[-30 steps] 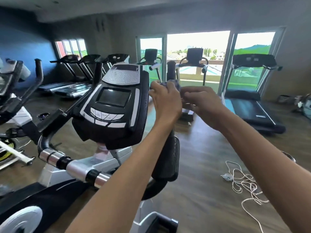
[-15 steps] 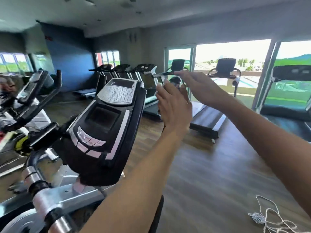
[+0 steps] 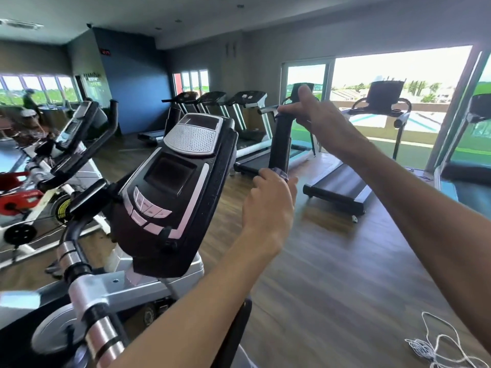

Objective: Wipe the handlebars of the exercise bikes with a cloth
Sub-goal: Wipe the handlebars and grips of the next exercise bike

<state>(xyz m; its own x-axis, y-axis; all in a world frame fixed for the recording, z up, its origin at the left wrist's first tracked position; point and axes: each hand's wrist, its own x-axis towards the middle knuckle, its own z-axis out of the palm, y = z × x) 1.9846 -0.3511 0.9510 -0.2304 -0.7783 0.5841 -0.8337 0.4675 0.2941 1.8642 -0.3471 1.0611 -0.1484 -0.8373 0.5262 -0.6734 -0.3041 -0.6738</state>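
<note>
The left hand point(image 3: 268, 205) is squeezing a small purple-grey cloth point(image 3: 280, 173) around the tall black padded handlebar point(image 3: 281, 140), wiping it. The right hand point(image 3: 316, 120) is gripping its top. Next, I think, rubbing further down.

A row of treadmills point(image 3: 212, 112) lines the wooden floor point(image 3: 332, 274) before the big windows point(image 3: 393, 83). Near them a white cord point(image 3: 435, 343) lies tangled on the floor.
</note>
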